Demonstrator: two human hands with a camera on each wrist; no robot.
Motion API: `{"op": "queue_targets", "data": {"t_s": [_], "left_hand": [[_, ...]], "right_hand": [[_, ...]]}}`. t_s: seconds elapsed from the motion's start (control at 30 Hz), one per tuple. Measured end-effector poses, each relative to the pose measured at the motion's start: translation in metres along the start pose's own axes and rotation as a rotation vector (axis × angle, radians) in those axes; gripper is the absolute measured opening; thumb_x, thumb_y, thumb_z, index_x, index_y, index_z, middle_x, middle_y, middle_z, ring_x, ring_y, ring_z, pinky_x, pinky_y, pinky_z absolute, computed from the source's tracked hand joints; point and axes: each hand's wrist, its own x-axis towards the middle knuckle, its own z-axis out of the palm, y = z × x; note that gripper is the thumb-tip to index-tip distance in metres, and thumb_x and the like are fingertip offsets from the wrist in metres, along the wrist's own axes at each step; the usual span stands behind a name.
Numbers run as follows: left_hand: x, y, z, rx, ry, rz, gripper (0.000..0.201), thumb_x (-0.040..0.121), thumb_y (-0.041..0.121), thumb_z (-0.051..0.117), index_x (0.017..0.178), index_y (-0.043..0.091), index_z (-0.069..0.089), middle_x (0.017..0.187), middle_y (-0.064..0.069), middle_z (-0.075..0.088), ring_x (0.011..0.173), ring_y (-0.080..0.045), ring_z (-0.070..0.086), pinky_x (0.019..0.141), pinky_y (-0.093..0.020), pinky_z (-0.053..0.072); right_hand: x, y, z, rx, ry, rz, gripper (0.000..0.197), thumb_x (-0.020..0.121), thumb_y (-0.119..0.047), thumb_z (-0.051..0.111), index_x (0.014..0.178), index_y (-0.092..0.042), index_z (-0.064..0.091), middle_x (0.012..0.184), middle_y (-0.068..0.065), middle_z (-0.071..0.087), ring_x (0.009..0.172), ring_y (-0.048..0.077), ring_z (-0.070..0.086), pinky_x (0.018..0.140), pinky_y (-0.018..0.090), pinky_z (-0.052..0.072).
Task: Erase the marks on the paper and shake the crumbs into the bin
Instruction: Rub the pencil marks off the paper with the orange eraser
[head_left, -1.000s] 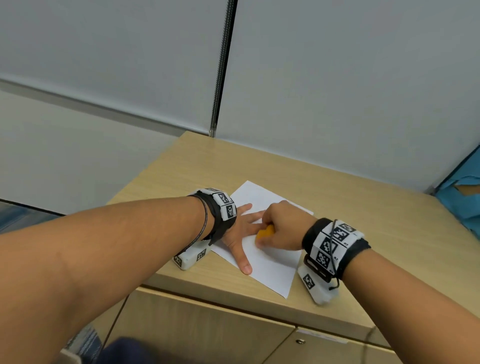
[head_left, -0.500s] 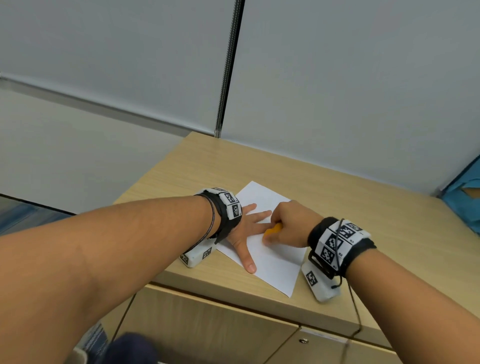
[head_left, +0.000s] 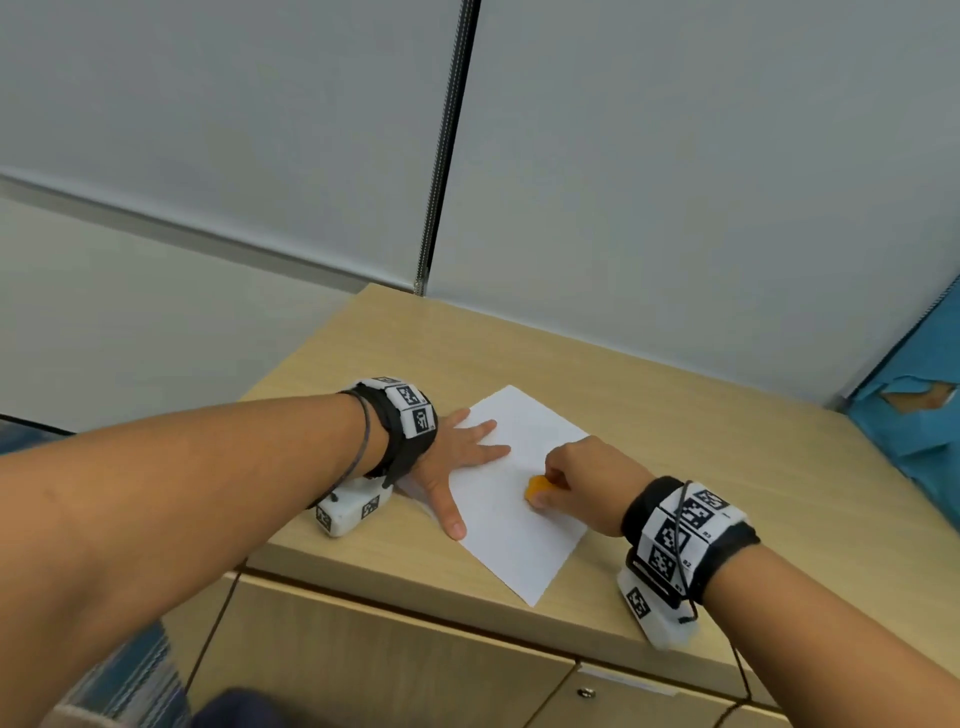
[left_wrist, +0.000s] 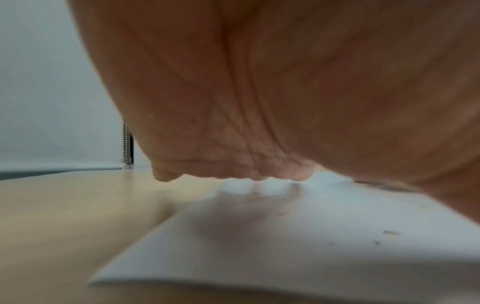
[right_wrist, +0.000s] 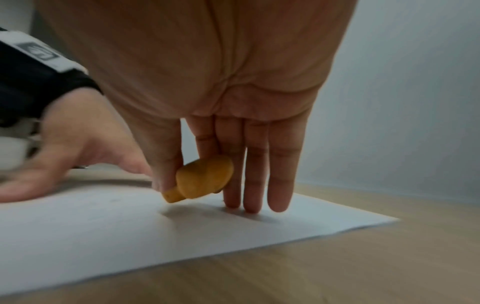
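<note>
A white sheet of paper (head_left: 511, 525) lies on the wooden cabinet top (head_left: 675, 415). My left hand (head_left: 457, 457) lies flat on the sheet's left side, fingers spread, pressing it down. My right hand (head_left: 576, 480) pinches an orange eraser (head_left: 537, 488) between thumb and forefinger, its lower end just at the paper's middle. In the right wrist view the eraser (right_wrist: 203, 179) sits under the thumb, the other fingertips (right_wrist: 253, 205) touching the paper (right_wrist: 130, 232). Small crumbs (left_wrist: 391, 233) lie on the paper (left_wrist: 311, 246) in the left wrist view. No bin is in view.
Grey wall panels (head_left: 675, 182) stand behind the cabinet. A blue object (head_left: 914, 415) sits at the right edge. Cabinet doors (head_left: 363, 665) hang below the front edge. Bare wooden top stretches to the right of the paper.
My right hand with the eraser has slid right, away from my left hand's fingers, toward the middle of the sheet. The left hand stays flat on the paper.
</note>
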Motion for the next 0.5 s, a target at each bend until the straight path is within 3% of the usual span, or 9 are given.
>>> {"op": "queue_targets", "data": {"t_s": [0.2,0.33,0.4,0.5], "left_hand": [[-0.021,-0.025,-0.002,-0.052,0.024,-0.092,0.11,0.073,0.072,0.068,0.152,0.052,-0.005,0.16,0.004,-0.031,0.149,-0.037,-0.017,0.115,-0.063,0.0],[-0.024,-0.028,-0.002,-0.16,-0.013,-0.03,0.087,0.091,0.055,0.06,0.157,0.039,0.004,0.165,0.008,-0.012,0.152,-0.021,-0.005,0.121,-0.047,0.002],[-0.023,-0.025,-0.002,-0.197,-0.049,-0.019,0.089,0.093,0.058,0.056,0.157,0.036,-0.001,0.165,0.011,-0.011,0.152,-0.016,-0.004,0.12,-0.044,0.002],[-0.024,-0.017,0.001,-0.157,-0.071,-0.018,0.104,0.083,0.071,0.057,0.155,0.039,-0.011,0.163,0.012,-0.02,0.15,-0.017,-0.016,0.118,-0.053,-0.001]], "right_hand": [[-0.026,-0.017,0.001,-0.021,0.0,-0.022,0.035,0.099,-0.048,0.053,0.087,-0.015,0.057,0.093,0.006,0.066,0.076,0.023,0.056,0.065,0.03,0.04],[-0.035,-0.026,-0.005,-0.007,-0.05,-0.021,0.037,0.098,-0.049,0.055,0.085,-0.015,0.057,0.093,0.007,0.068,0.081,0.026,0.063,0.067,0.032,0.047],[-0.034,-0.03,-0.009,0.05,-0.095,-0.017,0.04,0.098,-0.049,0.058,0.088,-0.011,0.063,0.09,0.006,0.074,0.084,0.025,0.069,0.075,0.036,0.054],[-0.028,-0.036,-0.017,0.124,-0.137,-0.031,0.034,0.097,-0.047,0.06,0.086,-0.015,0.063,0.085,0.001,0.076,0.075,0.016,0.071,0.075,0.034,0.056]]}}
